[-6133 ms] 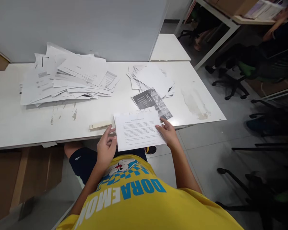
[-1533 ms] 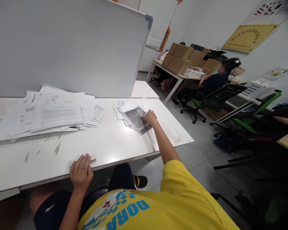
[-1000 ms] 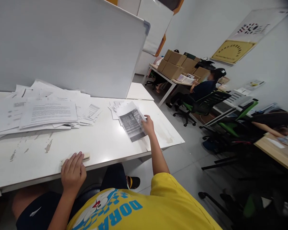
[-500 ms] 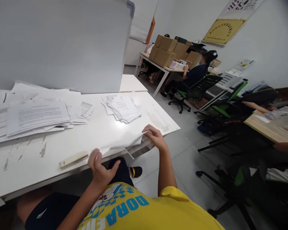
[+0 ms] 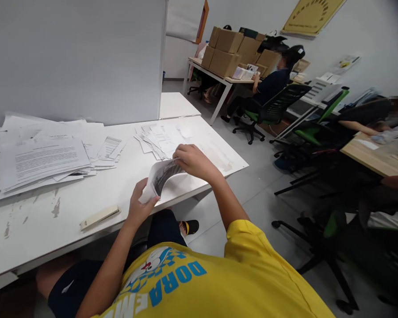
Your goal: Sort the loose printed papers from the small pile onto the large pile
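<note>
Nearest on my head feed, the yellow shirt (image 5: 185,289) reads "DORA" in blue, then "EM" in white. Beyond it the left hand (image 5: 141,204) and right hand (image 5: 193,161), well apart, are each clamped on the curled sheets (image 5: 150,187) above the table (image 5: 126,181), near its front edge. I judge this a gathering-up step; the next move seems to call for levelling their edges. A cream stapler-like tool (image 5: 99,217) lies untouched at left. Farther off, the left pile (image 5: 49,161), right pile (image 5: 162,139) and yellow sign (image 5: 311,17) carry print too small for me.
</note>
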Demonstrator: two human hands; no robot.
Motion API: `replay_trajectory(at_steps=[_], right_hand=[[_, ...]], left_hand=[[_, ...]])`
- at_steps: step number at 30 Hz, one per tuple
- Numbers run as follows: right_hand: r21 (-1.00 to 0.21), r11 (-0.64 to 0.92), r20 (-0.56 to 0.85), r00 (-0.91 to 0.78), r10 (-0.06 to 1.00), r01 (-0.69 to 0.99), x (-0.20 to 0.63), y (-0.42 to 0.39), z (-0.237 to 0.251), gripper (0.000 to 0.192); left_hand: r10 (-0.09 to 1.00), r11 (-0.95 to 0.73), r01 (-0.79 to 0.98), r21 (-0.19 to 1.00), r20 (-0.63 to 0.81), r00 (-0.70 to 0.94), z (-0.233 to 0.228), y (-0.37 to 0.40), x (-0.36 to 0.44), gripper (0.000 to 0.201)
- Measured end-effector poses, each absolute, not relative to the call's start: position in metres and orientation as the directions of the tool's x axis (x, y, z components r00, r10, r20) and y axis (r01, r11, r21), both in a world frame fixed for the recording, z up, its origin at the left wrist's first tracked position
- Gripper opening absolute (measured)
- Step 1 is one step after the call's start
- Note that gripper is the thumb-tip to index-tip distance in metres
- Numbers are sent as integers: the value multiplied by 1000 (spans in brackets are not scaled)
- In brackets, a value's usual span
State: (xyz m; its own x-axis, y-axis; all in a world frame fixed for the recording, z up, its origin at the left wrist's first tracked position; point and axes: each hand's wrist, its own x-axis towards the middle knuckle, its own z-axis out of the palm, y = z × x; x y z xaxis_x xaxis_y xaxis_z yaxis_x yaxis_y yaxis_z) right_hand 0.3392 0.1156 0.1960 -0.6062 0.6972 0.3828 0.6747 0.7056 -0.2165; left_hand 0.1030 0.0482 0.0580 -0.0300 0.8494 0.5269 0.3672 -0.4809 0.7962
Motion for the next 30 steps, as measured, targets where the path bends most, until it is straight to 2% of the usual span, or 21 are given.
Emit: replay_trajectory(at_steps=[3, 6, 8, 10, 12, 13, 15, 17, 19, 21, 25, 30], right_hand=[[-252, 684, 384, -577, 720, 685, 336, 132, 191, 11], [-276, 689, 407, -568, 715, 670, 335, 139, 186, 9], [-291, 665, 471, -502, 726, 688, 339, 137, 177, 13], [-361, 570, 583, -298, 756, 738, 348, 135, 161, 23], [-531, 414, 641, 30, 767, 739, 357, 136, 139, 36], [-643, 332, 606, 194, 771, 690, 361, 139, 127, 41], [-859, 181, 386, 375, 843, 479, 363, 150, 104, 50], [-975, 21, 83, 278, 957, 220, 359, 165, 88, 57], [-994, -89, -85, 58, 995, 67, 350, 177, 78, 57], [-995, -90, -91, -46, 995, 35, 343, 184, 73, 50], [-999, -16, -18, -60, 998, 34, 342, 187, 67, 47], [-987, 148, 142, -98, 985, 56, 353, 181, 66, 49]], left_hand=[[884, -363, 396, 843, 447, -140, 52, 57, 115, 68], [898, -192, 365, 911, 313, -310, 50, 68, 124, 51], [882, -115, 320, 940, 245, -403, 49, 76, 124, 40], [861, -96, 288, 953, 224, -456, 48, 83, 121, 38], [845, -100, 274, 957, 227, -485, 46, 89, 116, 39], [839, -102, 264, 959, 226, -495, 45, 91, 114, 40], [837, -108, 242, 964, 219, -502, 43, 94, 110, 42], [846, -107, 216, 971, 203, -494, 42, 97, 109, 43], [855, -102, 192, 976, 185, -485, 41, 98, 109, 45], [871, -85, 147, 986, 145, -470, 39, 99, 110, 47], [910, -27, 75, 997, 56, -411, 34, 100, 109, 48], [928, -76, 115, 991, 112, -356, 34, 97, 110, 47]])
